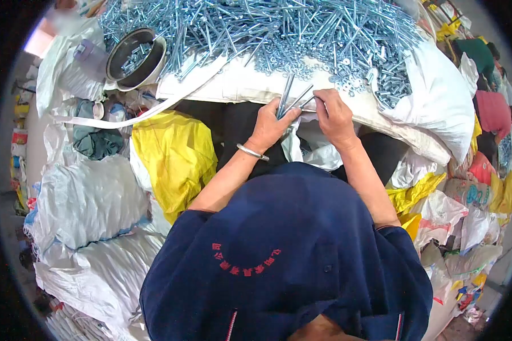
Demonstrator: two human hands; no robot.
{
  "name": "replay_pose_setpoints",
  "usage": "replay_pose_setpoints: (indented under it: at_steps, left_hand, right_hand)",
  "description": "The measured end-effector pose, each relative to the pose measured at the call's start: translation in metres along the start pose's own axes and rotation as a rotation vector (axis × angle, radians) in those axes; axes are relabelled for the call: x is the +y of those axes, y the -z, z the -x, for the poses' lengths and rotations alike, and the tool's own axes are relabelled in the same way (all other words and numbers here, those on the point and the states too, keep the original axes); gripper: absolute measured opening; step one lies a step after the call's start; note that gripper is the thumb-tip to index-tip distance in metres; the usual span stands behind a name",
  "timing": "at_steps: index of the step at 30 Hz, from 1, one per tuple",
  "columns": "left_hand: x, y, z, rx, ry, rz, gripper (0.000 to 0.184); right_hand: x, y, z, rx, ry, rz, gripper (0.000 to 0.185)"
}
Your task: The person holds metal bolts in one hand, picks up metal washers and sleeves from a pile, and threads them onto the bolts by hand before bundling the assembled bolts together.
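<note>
My left hand (271,124), with a silver bangle at the wrist, is closed around a few long metal bolts (287,94) that point up and fan outward. Close by on its right, my right hand (336,117) has thumb and fingertips pinched at the end of one bolt (307,103). Whether a small nut or washer is between those fingertips cannot be made out. Just beyond both hands lies a large heap of long bolts (233,34), with loose washers and nuts (290,68) along its near edge, on a white woven sack (222,88).
A dark bowl with a pale rim (156,68) holds short metal parts at the far left. A white strap (122,122) curves beneath it. Yellow sacks (173,159) and white sacks (91,199) crowd the left. More bags and another person in a red top (493,113) are at right.
</note>
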State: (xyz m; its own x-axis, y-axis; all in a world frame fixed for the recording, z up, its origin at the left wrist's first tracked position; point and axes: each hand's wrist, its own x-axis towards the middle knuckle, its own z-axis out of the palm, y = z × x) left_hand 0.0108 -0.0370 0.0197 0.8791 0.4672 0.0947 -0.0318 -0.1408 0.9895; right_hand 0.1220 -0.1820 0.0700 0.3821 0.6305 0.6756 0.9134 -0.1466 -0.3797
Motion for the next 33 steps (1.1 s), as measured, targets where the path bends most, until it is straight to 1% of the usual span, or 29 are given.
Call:
replay_pose_setpoints:
  at_steps: [1, 2, 4, 5, 6, 7, 8, 9, 10, 13, 14, 15, 16, 18, 19, 20, 22, 23, 24, 25, 26, 27, 28, 29, 30, 31, 32, 33]
  left_hand:
    - [0.000, 0.001, 0.000, 0.003, 0.007, -0.047, 0.026]
    - [0.000, 0.000, 0.000, 0.010, 0.013, -0.095, 0.026]
    - [0.006, -0.007, 0.000, 0.029, 0.005, -0.019, 0.027]
    - [0.009, -0.008, 0.000, 0.022, 0.004, -0.027, 0.028]
    - [0.012, -0.010, -0.001, 0.014, 0.003, -0.035, 0.029]
    - [0.011, -0.015, -0.004, 0.026, -0.014, -0.034, 0.037]
    - [0.008, -0.019, -0.007, 0.011, 0.001, -0.034, 0.038]
    - [0.014, -0.021, -0.010, 0.009, -0.031, -0.043, 0.038]
    - [0.018, -0.022, -0.010, 0.008, -0.062, -0.053, 0.038]
    - [0.016, -0.028, -0.018, 0.010, -0.106, -0.062, 0.038]
    - [0.015, -0.030, -0.022, 0.027, -0.135, -0.055, 0.038]
    - [0.018, -0.028, -0.028, 0.065, -0.115, -0.180, 0.039]
    - [0.021, -0.026, -0.034, 0.064, -0.122, -0.183, 0.039]
    - [0.029, -0.017, -0.047, 0.159, -0.065, -0.181, 0.041]
    - [0.031, -0.013, -0.055, 0.179, -0.041, -0.142, 0.037]
    - [0.032, -0.010, -0.059, 0.178, -0.047, -0.145, 0.037]
    - [0.049, -0.006, -0.065, 0.199, -0.198, -0.017, 0.030]
    - [0.053, -0.007, -0.066, 0.144, -0.149, 0.055, 0.026]
    - [0.060, -0.009, -0.067, 0.140, -0.151, 0.053, 0.026]
    - [0.068, -0.013, -0.066, 0.087, -0.164, 0.057, 0.025]
    - [0.074, -0.016, -0.066, 0.034, -0.175, 0.062, 0.024]
    - [0.074, -0.019, -0.066, -0.029, -0.177, 0.114, 0.026]
    - [0.073, -0.021, -0.067, -0.036, -0.172, 0.113, 0.026]
    - [0.072, -0.022, -0.069, -0.072, -0.236, 0.052, 0.025]
    - [0.072, -0.024, -0.072, -0.110, -0.303, -0.007, 0.023]
    - [0.071, -0.023, -0.074, -0.139, -0.314, -0.119, 0.023]
    - [0.071, -0.024, -0.076, -0.151, -0.314, -0.117, 0.023]
    - [0.070, -0.025, -0.078, -0.120, -0.349, -0.134, 0.022]
  right_hand:
    - [0.002, -0.001, 0.004, 0.003, -0.037, -0.016, 0.024]
    - [0.000, -0.003, 0.006, 0.008, -0.027, -0.024, 0.024]
    - [-0.004, -0.009, 0.008, 0.199, -0.631, -0.534, 0.025]
    - [-0.004, -0.013, 0.006, 0.325, -0.699, -0.798, 0.022]
    - [0.000, -0.015, 0.009, 0.323, -0.689, -0.804, 0.022]
    - [0.006, -0.014, 0.014, 0.234, -0.818, -0.912, 0.021]
    - [0.011, -0.014, 0.019, 0.140, -0.944, -1.016, 0.020]
    - [0.001, -0.013, 0.017, 0.103, -0.910, -1.074, 0.020]
    - [-0.006, -0.012, 0.014, 0.145, -0.937, -1.062, 0.019]
    - [0.002, -0.006, 0.014, 0.153, -0.917, -1.095, 0.017]
    - [0.005, -0.003, 0.012, 0.124, -0.873, -1.020, 0.016]
    - [0.003, 0.002, 0.005, 0.099, -0.831, -0.945, 0.016]
    - [0.004, 0.007, -0.003, 0.105, -0.825, -0.946, 0.016]
    - [0.005, 0.024, -0.027, 0.167, -0.683, -0.836, 0.014]
    - [0.005, 0.033, -0.037, 0.171, -0.633, -0.764, 0.014]
    - [0.004, 0.038, -0.044, 0.159, -0.624, -0.716, 0.011]
    - [0.018, 0.032, -0.044, 0.143, -0.561, -0.607, 0.008]
    - [0.025, 0.023, -0.038, 0.149, -0.560, -0.607, 0.008]
    - [0.033, 0.009, -0.029, 0.106, -0.535, -0.534, 0.008]
    - [0.034, 0.003, -0.027, 0.062, -0.510, -0.461, 0.008]
    - [0.036, 0.001, -0.025, 0.066, -0.513, -0.461, 0.008]
    - [0.033, -0.001, -0.023, 0.000, -0.515, -0.398, 0.011]
    - [0.030, -0.003, -0.020, -0.066, -0.518, -0.334, 0.014]
    - [0.028, -0.005, -0.019, -0.062, -0.529, -0.333, 0.014]
    - [0.029, -0.006, -0.019, -0.047, -0.465, -0.301, 0.014]
    - [0.030, -0.007, -0.020, -0.031, -0.400, -0.268, 0.014]
    - [0.032, -0.008, -0.021, -0.016, -0.335, -0.234, 0.015]
    - [0.033, -0.009, -0.024, 0.048, -0.204, -0.215, 0.015]
